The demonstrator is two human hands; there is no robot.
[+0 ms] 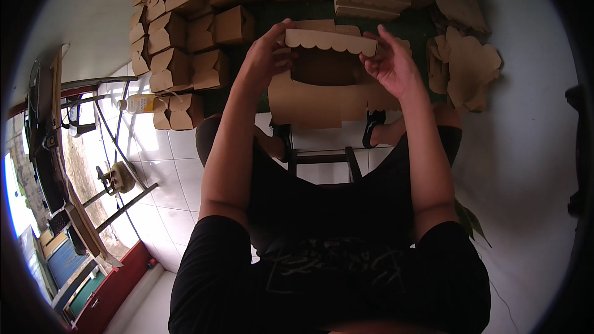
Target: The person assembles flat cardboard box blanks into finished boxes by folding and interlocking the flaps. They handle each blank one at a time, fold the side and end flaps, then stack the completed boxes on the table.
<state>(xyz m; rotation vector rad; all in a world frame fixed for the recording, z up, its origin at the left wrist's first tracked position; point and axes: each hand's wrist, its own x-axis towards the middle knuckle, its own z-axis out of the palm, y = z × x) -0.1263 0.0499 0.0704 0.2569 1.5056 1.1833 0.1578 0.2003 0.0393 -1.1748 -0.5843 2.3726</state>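
You held a flat brown cardboard box blank up over your knees, just in front of the near edge of the green table, its scalloped flap on top. Your left hand had its grip pinched on the flap's left end, while your right hand steadied the right end with fingers half apart. You seemed to be mid-fold; the next move likely called for creasing that flap down squarely, with the folded boxes stacked at the table's left edge.
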